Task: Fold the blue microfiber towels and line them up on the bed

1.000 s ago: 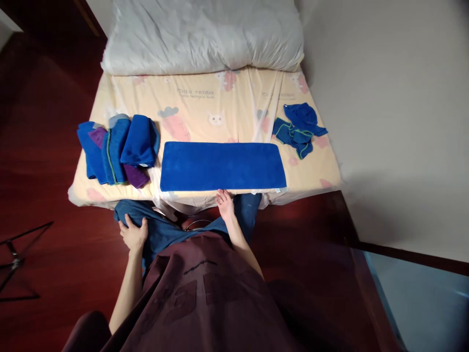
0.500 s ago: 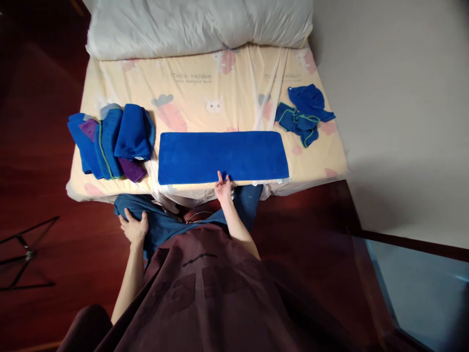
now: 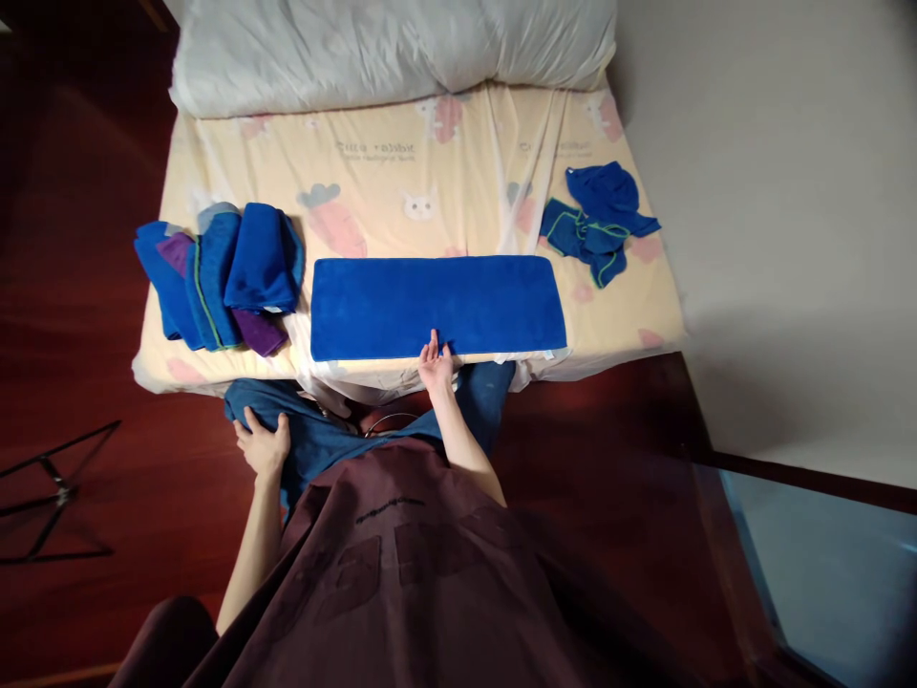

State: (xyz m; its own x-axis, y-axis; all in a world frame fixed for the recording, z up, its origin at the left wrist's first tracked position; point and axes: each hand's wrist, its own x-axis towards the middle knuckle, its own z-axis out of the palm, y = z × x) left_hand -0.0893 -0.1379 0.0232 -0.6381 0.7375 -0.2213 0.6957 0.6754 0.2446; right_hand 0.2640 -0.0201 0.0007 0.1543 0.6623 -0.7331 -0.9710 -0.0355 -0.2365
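A blue cloth point(image 3: 437, 301) lies flat as a long rectangle along the near edge of the bed. My right hand point(image 3: 436, 368) is palm up at the cloth's front edge, fingers apart, holding nothing. On my left thigh rests my left hand point(image 3: 263, 444), its fingers spread over the jeans. Left of the flat cloth is a group of folded cloths point(image 3: 215, 277) in blue, teal and purple. Two crumpled cloths, one blue point(image 3: 606, 194) and one teal with green edging point(image 3: 588, 239), lie at the right of the bed.
The bed point(image 3: 373, 210) has a pale yellow sheet with rabbit and carrot prints. A rolled grey-white quilt point(image 3: 394, 53) spans its far side. A wall point(image 3: 774, 239) stands at the right. Black stand legs point(image 3: 61, 494) are on the floor at the left.
The fingers of my right hand have shifted slightly at the cloth's front edge. The whole view has moved a little; my left hand stays on my thigh.
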